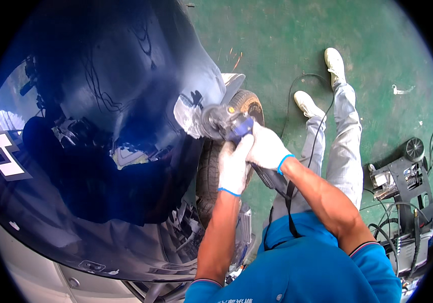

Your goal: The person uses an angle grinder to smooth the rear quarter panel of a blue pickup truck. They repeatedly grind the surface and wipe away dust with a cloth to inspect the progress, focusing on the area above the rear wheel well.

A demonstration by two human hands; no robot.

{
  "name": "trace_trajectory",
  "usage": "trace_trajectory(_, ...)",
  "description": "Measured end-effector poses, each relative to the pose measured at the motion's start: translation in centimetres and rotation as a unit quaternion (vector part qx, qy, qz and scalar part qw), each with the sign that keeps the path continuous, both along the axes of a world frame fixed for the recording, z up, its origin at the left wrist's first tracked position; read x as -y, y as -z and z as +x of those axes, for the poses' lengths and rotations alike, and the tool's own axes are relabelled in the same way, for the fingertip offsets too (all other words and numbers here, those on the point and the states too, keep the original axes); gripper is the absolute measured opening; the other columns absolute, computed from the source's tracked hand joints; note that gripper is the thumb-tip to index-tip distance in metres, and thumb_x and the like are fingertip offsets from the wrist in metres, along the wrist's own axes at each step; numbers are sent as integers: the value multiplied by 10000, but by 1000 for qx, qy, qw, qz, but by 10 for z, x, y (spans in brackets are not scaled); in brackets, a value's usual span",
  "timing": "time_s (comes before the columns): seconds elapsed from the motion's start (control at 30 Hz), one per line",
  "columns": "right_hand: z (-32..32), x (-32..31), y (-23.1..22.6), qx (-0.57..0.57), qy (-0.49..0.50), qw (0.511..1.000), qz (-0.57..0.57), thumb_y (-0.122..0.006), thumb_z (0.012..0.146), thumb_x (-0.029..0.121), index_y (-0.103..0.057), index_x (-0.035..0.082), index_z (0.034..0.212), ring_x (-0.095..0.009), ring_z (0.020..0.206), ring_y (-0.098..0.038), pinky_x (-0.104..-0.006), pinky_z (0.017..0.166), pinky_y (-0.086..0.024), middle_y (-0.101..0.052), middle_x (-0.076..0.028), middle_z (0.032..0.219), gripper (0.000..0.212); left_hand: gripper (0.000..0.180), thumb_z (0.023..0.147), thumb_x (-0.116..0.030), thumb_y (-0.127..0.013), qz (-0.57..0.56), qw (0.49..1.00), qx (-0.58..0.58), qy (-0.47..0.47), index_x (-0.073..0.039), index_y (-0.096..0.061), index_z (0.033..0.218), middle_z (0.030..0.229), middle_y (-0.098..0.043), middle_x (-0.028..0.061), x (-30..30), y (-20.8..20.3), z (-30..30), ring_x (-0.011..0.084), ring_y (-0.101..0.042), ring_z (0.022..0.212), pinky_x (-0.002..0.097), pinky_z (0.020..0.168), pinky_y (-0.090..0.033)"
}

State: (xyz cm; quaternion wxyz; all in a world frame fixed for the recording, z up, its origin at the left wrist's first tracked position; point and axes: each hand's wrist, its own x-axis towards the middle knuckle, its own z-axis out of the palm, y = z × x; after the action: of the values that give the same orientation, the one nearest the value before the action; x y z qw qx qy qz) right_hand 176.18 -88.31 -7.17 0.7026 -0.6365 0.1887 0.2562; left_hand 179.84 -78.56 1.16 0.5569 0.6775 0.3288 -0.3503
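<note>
Both my hands wear white gloves with blue cuffs and are closed on an angle grinder point(221, 122). My right hand point(268, 146) wraps round its body, while my left hand point(233, 169) grips it from below, close beside the right. The grinder's head lies against or very near a scraped, whitish patch point(187, 117) on the edge of a dark blue car's fender. Whether the disc touches the metal is hard to see. Orange sparks point(237, 61) show beyond the fender. Under the grinder stands the car's tyre point(208, 166), partly hidden by my hands.
The glossy dark blue car body point(125, 65) fills the left side. A black cable point(288, 113) loops across the green floor point(272, 35) near my shoes point(334, 64). At the right stands a black wheeled machine point(408, 184) with hoses.
</note>
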Motion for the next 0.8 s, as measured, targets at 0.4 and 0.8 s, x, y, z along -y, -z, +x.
trace_trajectory(0.4, 1, 5, -5, -16, -26, 1000, -8, -700, 780, 275, -582, -120, 1137, -497, 965, -701, -523, 868, -557, -699, -345, 948, 545, 477, 1004, -193, -706, -18, 999, 36, 3, 68, -562, 1376, 1320, -661, 156, -8, 9, -10, 231, -659, 1195, 370, 1055, -506)
trace_trajectory(0.8, -38, -18, -14, -41, -82, 996, -11, -786, 783, 312, -537, -46, 1225, -508, 1014, -679, -525, 880, -542, -695, -334, 1023, 622, 566, 996, -190, -713, 12, 999, 31, -13, 41, -498, 1466, 1397, -615, 131, -32, -2, -55, 219, -620, 1256, 365, 1082, -485)
